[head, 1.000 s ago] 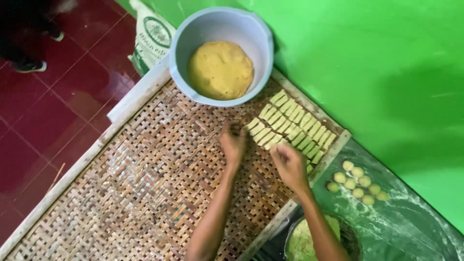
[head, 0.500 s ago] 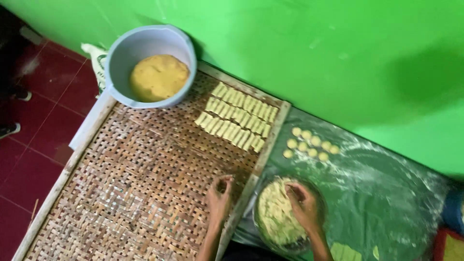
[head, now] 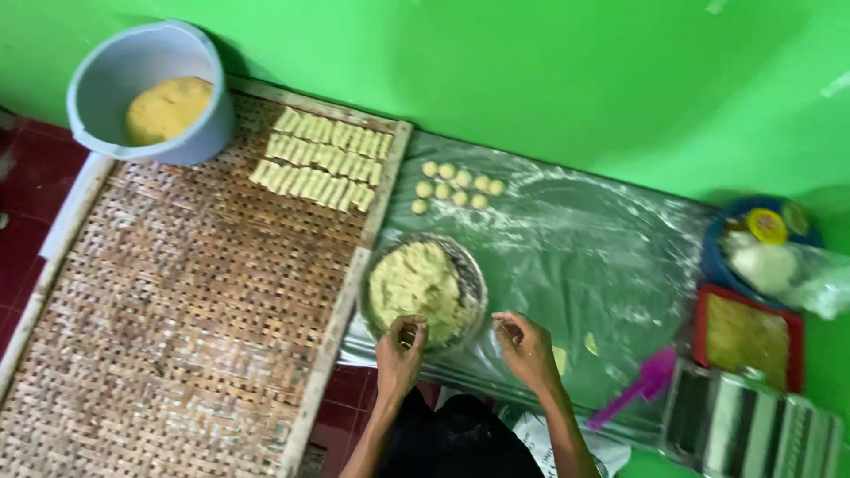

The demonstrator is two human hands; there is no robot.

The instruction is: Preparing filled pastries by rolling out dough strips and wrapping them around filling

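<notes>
Head view: the left hand (head: 400, 347) rests at the near rim of a round bowl of pale yellow filling (head: 423, 285), fingers curled in, pinching what looks like a small bit (too small to tell for sure). The right hand (head: 525, 345) hovers just beside the bowl over the floured plastic sheet (head: 575, 248), fingers loosely bent, holding nothing I can make out. 8 small dough balls (head: 454, 184) lie further back, near rows of rolled pieces (head: 320, 159) on the woven bamboo tray (head: 177, 301).
</notes>
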